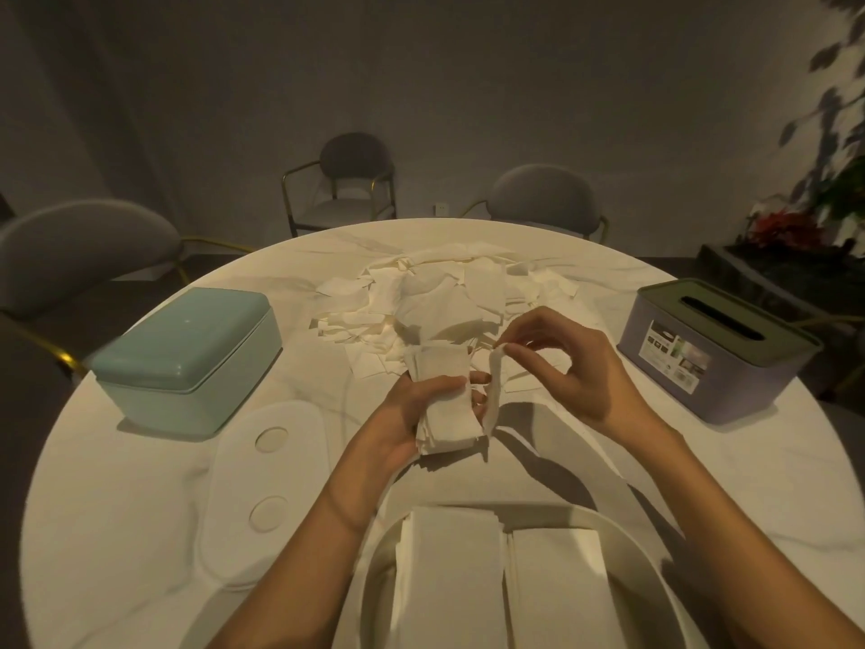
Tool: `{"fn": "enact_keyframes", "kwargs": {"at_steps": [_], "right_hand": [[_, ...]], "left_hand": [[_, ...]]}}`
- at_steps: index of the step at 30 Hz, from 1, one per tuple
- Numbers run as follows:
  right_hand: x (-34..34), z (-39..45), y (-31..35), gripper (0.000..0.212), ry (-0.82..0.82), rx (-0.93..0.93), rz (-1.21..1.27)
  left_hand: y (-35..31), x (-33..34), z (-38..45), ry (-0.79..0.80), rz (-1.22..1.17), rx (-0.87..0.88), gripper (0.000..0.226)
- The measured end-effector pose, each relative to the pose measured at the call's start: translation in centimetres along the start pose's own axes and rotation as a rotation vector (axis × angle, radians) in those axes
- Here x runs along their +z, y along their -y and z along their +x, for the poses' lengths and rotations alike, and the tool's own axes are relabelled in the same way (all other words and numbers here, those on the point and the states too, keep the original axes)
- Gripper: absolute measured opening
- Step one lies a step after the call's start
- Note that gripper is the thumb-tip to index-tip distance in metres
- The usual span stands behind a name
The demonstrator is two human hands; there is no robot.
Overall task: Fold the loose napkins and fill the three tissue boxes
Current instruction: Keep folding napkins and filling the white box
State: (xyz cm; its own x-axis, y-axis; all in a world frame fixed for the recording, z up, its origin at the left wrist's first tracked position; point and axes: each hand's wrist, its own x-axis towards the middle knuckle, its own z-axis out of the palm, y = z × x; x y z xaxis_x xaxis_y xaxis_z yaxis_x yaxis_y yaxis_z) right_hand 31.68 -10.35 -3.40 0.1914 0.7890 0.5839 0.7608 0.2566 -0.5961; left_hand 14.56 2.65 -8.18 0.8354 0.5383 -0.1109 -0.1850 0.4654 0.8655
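While hands hold napkins, box cropped

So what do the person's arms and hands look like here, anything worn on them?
Both forearms are bare, with no sleeves in view. The left hand and right hand wear no gloves, and no rings, watch or bracelet show. No markings can be made out in this dim, warm light.

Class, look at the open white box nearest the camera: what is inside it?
The white box holds two stacks of folded napkins side by side. Anything under them is covered.
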Motion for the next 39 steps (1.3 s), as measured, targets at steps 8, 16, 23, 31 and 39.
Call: {"fn": "enact_keyframes", "kwargs": {"at_steps": [8,16,23,31,39], "right_hand": [[0.4,0.2,1.3,0.019,0.269,0.064,0.261],[1.5,-0.3,-0.1,0.015,0.113,0.138,0.008],[1.8,-0.5,0.4,0.042,0.149,0.098,-0.066],[1.1,-0.6,-0.3,0.048,0.334,0.226,0.06],[1.0,-1.0,-1.2,0.025,0.204,0.404,0.226]], "left_hand": [[0.2,0.4,1.0,0.02,0.07,-0.302,0.068],[0.6,1.7,0.2,0.141,-0.096,-0.298,0.085],[0.2,1.5,-0.6,0.204,-0.014,-0.315,0.091],[-1.0,1.4,-0.9,0.37,0.3,-0.201,0.062],[-1.3,-1.8,-1.3,-0.04,0.758,0.298,0.04]]}}
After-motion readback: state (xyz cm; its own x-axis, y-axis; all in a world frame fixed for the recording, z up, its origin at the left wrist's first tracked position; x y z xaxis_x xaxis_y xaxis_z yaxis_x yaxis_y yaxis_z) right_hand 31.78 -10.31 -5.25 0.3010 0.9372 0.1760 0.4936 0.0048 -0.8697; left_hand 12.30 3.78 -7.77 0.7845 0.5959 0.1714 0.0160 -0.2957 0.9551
